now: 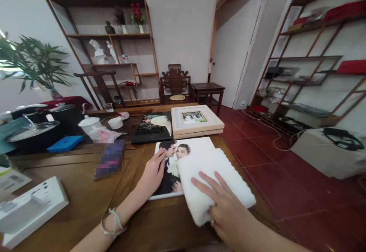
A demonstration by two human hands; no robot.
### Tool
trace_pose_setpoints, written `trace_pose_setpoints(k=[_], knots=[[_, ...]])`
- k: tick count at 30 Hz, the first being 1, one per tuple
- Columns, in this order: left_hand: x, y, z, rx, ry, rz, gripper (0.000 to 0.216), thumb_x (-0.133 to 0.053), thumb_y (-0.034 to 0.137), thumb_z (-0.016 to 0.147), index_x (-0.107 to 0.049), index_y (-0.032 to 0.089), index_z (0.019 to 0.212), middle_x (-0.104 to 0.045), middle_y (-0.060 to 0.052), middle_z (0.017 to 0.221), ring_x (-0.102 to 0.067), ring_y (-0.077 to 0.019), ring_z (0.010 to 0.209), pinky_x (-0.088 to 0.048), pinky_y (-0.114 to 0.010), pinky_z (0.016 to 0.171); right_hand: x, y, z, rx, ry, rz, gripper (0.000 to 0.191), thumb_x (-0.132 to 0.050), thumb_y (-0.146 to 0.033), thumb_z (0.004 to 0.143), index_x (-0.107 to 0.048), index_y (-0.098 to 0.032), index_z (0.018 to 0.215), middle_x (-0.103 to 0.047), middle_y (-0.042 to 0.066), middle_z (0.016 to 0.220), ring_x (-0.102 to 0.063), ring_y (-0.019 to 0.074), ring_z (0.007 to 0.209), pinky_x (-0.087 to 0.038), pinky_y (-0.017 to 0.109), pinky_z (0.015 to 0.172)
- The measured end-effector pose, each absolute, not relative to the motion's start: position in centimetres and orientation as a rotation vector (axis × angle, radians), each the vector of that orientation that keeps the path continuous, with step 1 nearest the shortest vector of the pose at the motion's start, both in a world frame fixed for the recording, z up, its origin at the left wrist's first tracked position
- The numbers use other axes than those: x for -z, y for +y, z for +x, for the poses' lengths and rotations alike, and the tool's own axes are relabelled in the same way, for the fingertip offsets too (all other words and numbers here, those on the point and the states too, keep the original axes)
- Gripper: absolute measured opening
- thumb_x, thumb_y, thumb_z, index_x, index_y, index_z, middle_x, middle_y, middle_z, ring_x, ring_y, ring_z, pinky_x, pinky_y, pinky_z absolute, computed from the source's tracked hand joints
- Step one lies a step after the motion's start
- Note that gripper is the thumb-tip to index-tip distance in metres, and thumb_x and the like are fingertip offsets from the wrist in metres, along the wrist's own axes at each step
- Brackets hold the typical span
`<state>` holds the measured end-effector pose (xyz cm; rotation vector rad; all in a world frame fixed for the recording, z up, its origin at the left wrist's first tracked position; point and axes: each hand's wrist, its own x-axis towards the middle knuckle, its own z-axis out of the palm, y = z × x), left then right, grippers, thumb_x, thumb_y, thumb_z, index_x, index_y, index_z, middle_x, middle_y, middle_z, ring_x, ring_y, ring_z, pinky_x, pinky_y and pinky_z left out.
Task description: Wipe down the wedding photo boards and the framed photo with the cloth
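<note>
A white-edged photo panel (168, 181) with a picture of a couple lies flat on the wooden table (122, 221). My left hand (154, 171) rests on its left side, fingers stretched out flat against the surface. Over the panel's right part and past its edge spreads a fluffy white towel (219, 164). My right hand (221, 196) holds this towel from above, fingers spread across it and the thumb tucked at its near edge. Much of the panel's right half is hidden under the cloth.
Beyond the panel lie a dark photo panel (153, 127) and a pale framed photo (197, 122). A teapot (90, 123), a white cup (115, 123), a blue box (65, 143) and a white power strip (34, 210) stand on the left. Red floor tiles (274, 179) lie right of the table.
</note>
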<state>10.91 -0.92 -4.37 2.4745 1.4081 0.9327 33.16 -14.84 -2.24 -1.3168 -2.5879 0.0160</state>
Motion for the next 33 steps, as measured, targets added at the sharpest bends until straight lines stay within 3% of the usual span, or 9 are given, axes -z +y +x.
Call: trace_pose_setpoints(k=[5, 10, 15, 21, 26, 33], knots=[[4.3, -0.9, 10.9, -0.895, 1.379, 2.472, 0.040, -0.034, 0.022, 0.087, -0.057, 0.008, 0.115, -0.053, -0.015, 0.128, -0.047, -0.0228, 0.120, -0.036, -0.038, 0.102, 1.4, -13.0, 33.0, -0.067, -2.551, -1.376, 0.030, -0.042, -0.002, 0.064, -0.067, -0.016, 0.075, -0.033, 0.003, 0.142, -0.021, 0.0269, 0.132, -0.013, 0.053, 0.107], [4.2, -0.9, 10.9, -0.903, 1.373, 2.479, 0.039, -0.034, 0.022, 0.087, -0.058, 0.009, 0.114, -0.054, -0.015, 0.127, -0.047, -0.0230, 0.120, -0.037, -0.037, 0.102, 0.8, -6.8, 33.3, -0.040, -2.431, -1.516, 0.026, -0.046, -0.006, 0.069, -0.067, -0.015, 0.081, -0.040, 0.008, 0.138, -0.029, 0.0300, 0.128, -0.020, 0.055, 0.103], [4.2, -1.0, 10.9, -0.914, 1.404, 2.494, 0.038, -0.034, 0.021, 0.087, -0.058, 0.010, 0.114, -0.054, -0.015, 0.127, -0.049, -0.0226, 0.119, -0.038, -0.039, 0.101, 0.9, -4.9, 33.1, 0.004, -2.385, -1.561, 0.028, -0.046, -0.003, 0.067, -0.068, -0.013, 0.080, -0.040, 0.009, 0.138, -0.028, 0.0298, 0.129, -0.018, 0.055, 0.104], [4.1, -1.1, 10.9, -0.929, 1.380, 2.470, 0.037, -0.035, 0.023, 0.087, -0.058, 0.013, 0.114, -0.055, -0.013, 0.126, -0.049, -0.0227, 0.118, -0.038, -0.040, 0.101, 1.6, -11.9, 32.8, -0.001, -2.484, -1.471, 0.030, -0.043, -0.003, 0.067, -0.068, -0.015, 0.076, -0.034, 0.005, 0.142, -0.022, 0.0277, 0.132, -0.012, 0.053, 0.107], [3.8, -1.1, 11.0, -0.949, 1.362, 2.433, 0.034, -0.037, 0.026, 0.087, -0.060, 0.014, 0.110, -0.057, -0.012, 0.123, -0.051, -0.0233, 0.117, -0.038, -0.041, 0.101, 2.1, -16.1, 32.8, -0.113, -2.608, -1.307, 0.024, -0.047, -0.007, 0.063, -0.068, -0.017, 0.068, -0.024, 0.001, 0.146, -0.015, 0.0324, 0.133, -0.006, 0.058, 0.106], [3.7, -1.0, 11.1, -0.948, 1.393, 2.373, 0.040, -0.029, 0.027, 0.089, -0.057, 0.009, 0.113, -0.057, -0.014, 0.122, -0.049, -0.0217, 0.117, -0.035, -0.040, 0.103, 1.0, -11.3, 32.4, -0.083, -2.480, -1.450, 0.029, -0.044, -0.005, 0.069, -0.068, -0.016, 0.083, -0.036, 0.005, 0.141, -0.025, 0.0275, 0.130, -0.015, 0.053, 0.106]])
